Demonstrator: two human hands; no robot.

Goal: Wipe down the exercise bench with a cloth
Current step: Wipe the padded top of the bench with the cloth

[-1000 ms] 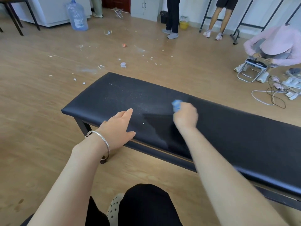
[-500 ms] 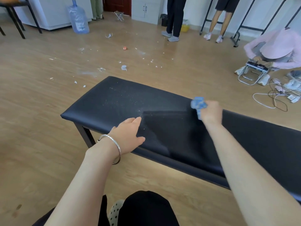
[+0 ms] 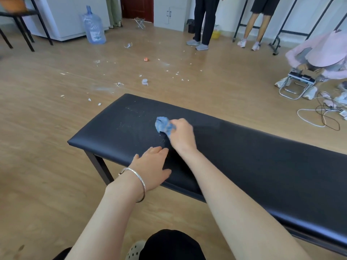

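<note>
Bench (image 3: 262, 166), one, right hand (image 3: 183, 136) gripping one blue cloth (image 3: 163, 125), left hand (image 3: 152, 166) flat on its top

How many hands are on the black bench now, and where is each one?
2. The left hand rests flat at the near edge of the bench; the right hand grips the blue cloth on the top, just beyond it. No other seems hidden.

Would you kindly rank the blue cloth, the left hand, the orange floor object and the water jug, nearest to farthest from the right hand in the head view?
1. blue cloth: gripped in the right hand, on the bench.
2. left hand: beside it, resting on the bench's near edge.
3. orange object: on the floor beyond the bench.
4. water jug: far back left.
</note>
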